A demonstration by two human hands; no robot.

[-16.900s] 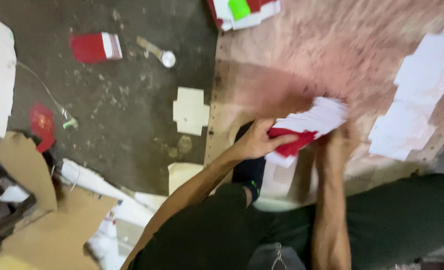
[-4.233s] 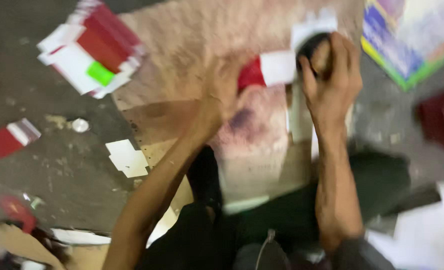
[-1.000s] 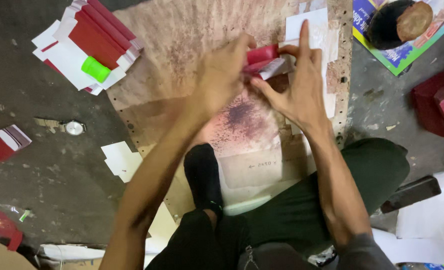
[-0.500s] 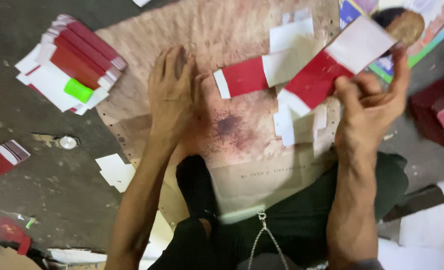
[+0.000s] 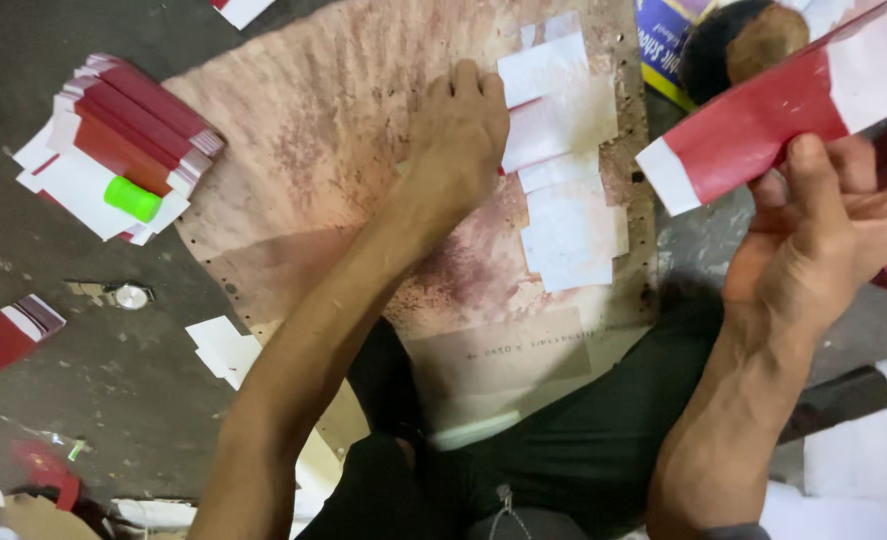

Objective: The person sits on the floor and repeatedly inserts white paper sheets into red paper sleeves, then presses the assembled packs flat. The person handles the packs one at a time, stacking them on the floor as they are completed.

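Right hand [image 5: 829,250]: grip closed, thumb on top, pinching the lower edge of a red-and-white folded paper sleeve [image 5: 794,110], raised clear of the board's right edge. Judged light, thin and easily creased; best held by an edge.

Left hand [image 5: 461,130]: flat, fingers spread, holding nothing, pressing the overlapping white paper slips [image 5: 564,160] near the far right of the stained brown cardboard board [image 5: 314,140].

Off the board's left corner: stack of red-and-white sleeves [image 5: 129,145] with a green cylinder [image 5: 132,199] on top.

Floor workshop, stained work board [image 5: 344,130], red-white paper stacks [image 5: 124,140]
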